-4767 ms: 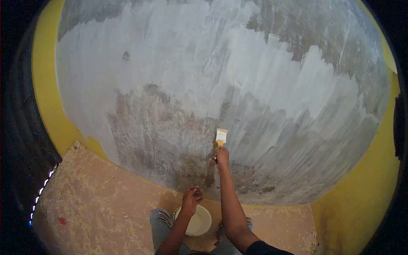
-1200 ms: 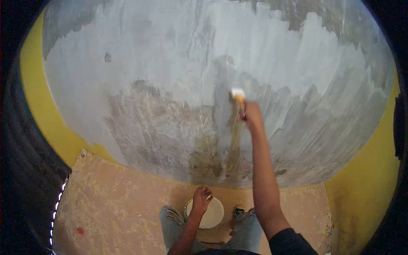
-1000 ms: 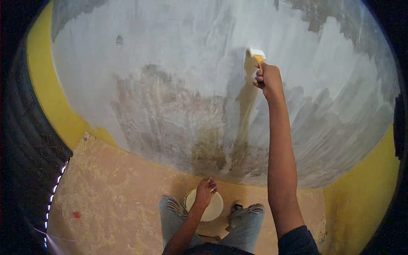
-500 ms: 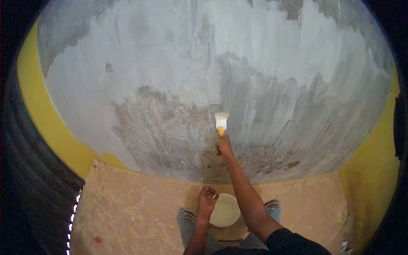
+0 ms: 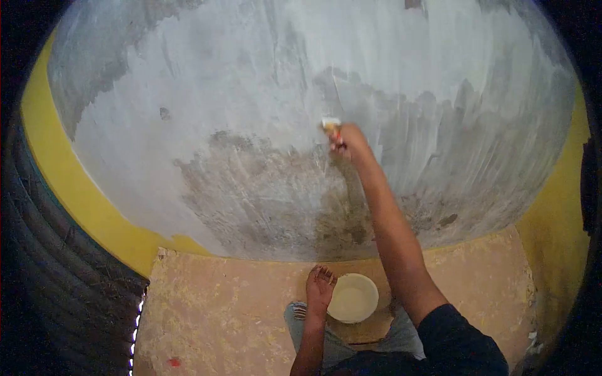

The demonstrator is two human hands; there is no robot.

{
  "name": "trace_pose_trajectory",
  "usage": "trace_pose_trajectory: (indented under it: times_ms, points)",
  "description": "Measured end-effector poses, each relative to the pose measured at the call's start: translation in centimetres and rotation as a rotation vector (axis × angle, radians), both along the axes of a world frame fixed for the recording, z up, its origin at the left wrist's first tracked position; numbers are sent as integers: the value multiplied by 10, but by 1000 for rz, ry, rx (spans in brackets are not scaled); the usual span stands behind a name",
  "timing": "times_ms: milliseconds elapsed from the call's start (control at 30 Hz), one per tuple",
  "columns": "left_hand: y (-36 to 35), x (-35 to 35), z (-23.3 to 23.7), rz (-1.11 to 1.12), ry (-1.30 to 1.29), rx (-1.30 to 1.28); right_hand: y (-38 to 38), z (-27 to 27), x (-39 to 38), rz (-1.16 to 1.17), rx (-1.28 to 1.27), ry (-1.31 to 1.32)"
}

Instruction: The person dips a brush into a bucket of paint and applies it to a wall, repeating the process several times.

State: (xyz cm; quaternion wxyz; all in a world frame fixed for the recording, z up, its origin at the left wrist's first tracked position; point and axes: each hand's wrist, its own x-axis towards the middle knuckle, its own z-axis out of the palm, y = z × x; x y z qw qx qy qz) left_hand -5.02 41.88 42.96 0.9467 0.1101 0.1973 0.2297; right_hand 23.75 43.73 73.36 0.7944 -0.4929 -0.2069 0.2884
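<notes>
My right hand (image 5: 351, 141) is closed around the handle of a paintbrush (image 5: 330, 124), whose bristles press against the grey wall (image 5: 251, 94) at mid height. The wall carries broad white paint strokes above and bare brownish-grey patches (image 5: 263, 194) below. My left hand (image 5: 320, 285) hangs low with its fingers spread, resting at the left rim of a round white bowl of paint (image 5: 353, 297) on the floor between my knees.
A yellow band (image 5: 81, 207) borders the wall at left and right. The floor (image 5: 219, 307) is tan and speckled with paint. A dark ribbed surface (image 5: 56, 288) fills the left edge. My jeans-clad knees (image 5: 389, 332) are beside the bowl.
My right hand has swept the brush up the wall from its lower position half a second ago. The left hand stays by the bowl. The view has shifted slightly.
</notes>
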Motion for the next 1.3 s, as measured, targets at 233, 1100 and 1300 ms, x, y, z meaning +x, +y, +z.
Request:
trace_pose_trajectory:
  times_ms: [233,1100,1300]
  points:
    - [-1,5,2,22,-28,-31,-10,74,-40,-173,-110,-343]
    - [-13,20,-14,-20,-112,-45,-16,45,27,-603,-668,-1252]
    - [-19,19,-10,-42,-92,-43,-18,28,13,-497,-266,-795]
